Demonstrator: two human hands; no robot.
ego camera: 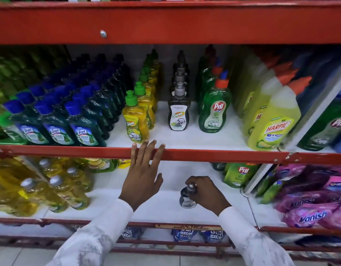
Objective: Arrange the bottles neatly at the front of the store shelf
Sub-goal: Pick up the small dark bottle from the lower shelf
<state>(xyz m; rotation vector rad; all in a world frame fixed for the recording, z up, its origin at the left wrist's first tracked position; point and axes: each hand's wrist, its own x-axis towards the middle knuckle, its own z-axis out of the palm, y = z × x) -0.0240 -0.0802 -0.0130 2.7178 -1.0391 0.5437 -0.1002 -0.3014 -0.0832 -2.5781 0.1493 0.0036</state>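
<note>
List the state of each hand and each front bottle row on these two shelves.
Left hand: open, fingertips on the red shelf rail.
Right hand: shut on the dark pump bottle, upright on the lower shelf.
Yellow Super bottle: upright, near the front edge.
Dark Super bottle: upright, set back.
Pril bottle: upright, set back.
Harpic bottle: at the front edge.

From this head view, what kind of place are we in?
Most likely a shop's cleaning-products aisle. Red metal shelves hold rows of identical branded goods: Lizol bottles, Pril dish liquid, Harpic and Vanish pouches. The right hand grips a dark pump bottle on the lower shelf.
</note>
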